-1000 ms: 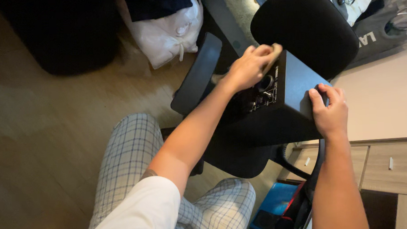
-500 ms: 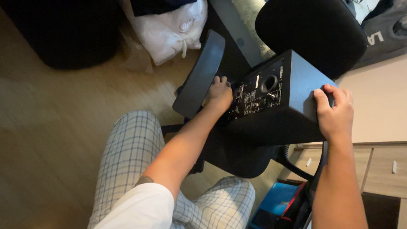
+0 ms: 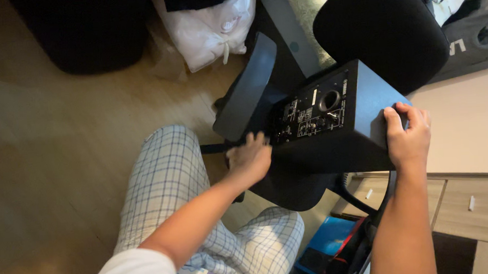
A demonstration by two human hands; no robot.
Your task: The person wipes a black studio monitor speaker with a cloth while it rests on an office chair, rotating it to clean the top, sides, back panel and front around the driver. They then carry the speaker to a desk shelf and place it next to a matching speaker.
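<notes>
head view: my right hand grips the black speaker's far top corner; my left hand, fingers loosely spread, sits just below its white-labelled back panel, bare wooden floor leftward.

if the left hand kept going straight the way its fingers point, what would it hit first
Probably the lower edge of the black box-shaped speaker, just below its rear connector panel. The left hand points up and right toward it; depth is unclear, so it may touch already.
</notes>
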